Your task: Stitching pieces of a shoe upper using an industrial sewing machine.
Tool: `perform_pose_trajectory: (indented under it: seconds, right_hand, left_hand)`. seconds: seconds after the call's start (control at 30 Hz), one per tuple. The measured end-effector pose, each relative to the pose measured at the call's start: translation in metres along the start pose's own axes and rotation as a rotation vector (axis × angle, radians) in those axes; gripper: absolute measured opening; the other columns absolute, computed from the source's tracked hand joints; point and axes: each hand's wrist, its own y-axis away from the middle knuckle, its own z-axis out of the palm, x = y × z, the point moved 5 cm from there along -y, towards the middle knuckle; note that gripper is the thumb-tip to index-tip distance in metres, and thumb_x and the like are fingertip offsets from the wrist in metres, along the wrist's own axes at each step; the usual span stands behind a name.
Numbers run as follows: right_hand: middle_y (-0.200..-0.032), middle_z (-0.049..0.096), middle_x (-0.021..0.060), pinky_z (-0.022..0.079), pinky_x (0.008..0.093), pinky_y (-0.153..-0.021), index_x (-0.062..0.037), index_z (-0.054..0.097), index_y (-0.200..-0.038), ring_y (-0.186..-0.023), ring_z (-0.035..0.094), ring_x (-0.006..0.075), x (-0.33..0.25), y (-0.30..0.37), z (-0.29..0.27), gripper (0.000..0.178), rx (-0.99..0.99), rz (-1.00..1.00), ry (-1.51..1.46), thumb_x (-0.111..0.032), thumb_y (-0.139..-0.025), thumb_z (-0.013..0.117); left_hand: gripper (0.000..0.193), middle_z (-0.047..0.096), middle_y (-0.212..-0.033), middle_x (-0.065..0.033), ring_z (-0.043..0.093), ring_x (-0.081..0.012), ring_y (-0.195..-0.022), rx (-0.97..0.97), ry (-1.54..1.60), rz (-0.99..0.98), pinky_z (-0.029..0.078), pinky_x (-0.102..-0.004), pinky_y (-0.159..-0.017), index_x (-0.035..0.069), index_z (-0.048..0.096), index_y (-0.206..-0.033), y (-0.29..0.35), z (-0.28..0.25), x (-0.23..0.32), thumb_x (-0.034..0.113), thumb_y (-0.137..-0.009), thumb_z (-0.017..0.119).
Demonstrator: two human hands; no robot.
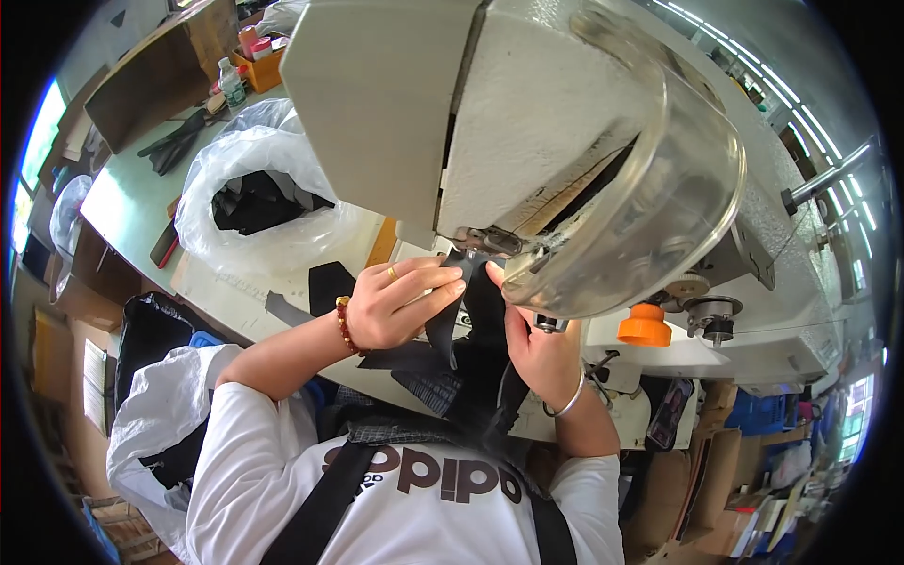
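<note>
One black piece [485,320], stretched from under the head of the sewing machine [377,113] toward the near edge of the surface [122,193], where its lower end could not be told from the dark cloth at your front. Your left hand [400,303]: fingers together and bent, closed on the left side of the piece close to the foot, thumb out of sight. Your right hand [546,348]: at the opposite side, thumb tip on the piece, fingers partly hidden by the clear guard [702,160]; whether it gripped or only steadied could not be told. Progress, as judged: under way, the piece set at the foot but not clear of it; any finished stitching, and so how much was left, not visible. Two loose dark pieces [330,285] between your left hand and the bag, use undetermined. Toward the left edge of the surface: one white bag [202,193], open, dark scraps [259,200] inside. Near the far left corner: one bottle [231,87], one orange box [267,72]. Room: one white sack [151,428] beyond the near left edge, cardboard [659,499] beyond the right, strip lights [753,61] overhead.
</note>
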Motion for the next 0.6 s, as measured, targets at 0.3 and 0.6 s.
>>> perform_pose_trajectory:
  seconds: [0.3,0.6]
  right_hand:
    - [-0.107,0.076,0.0114,0.055,0.0426,-0.086,-0.0091,0.075,-0.128,-0.091,0.071,0.0329,-0.007,0.01,0.003,0.046,-0.012,-0.015,0.113,0.007,-0.085,0.065]
    - [-0.11,0.076,0.012,0.055,0.0432,-0.086,-0.0059,0.075,-0.126,-0.09,0.07,0.0347,-0.003,0.017,0.01,0.038,-0.027,0.007,0.109,0.002,-0.09,0.067]
  left_hand:
    - [0.037,0.075,-0.106,-0.0141,0.075,-0.027,-0.086,-0.004,0.028,-0.065,0.061,-0.0317,-0.065,-0.002,0.077,-0.107,0.004,0.004,0.002,0.004,-0.071,0.071]
    - [0.038,0.075,-0.107,-0.0147,0.076,-0.0286,-0.089,-0.043,-0.034,-0.088,0.063,-0.0322,-0.067,-0.003,0.079,-0.107,-0.001,0.005,0.008,0.002,-0.071,0.07]
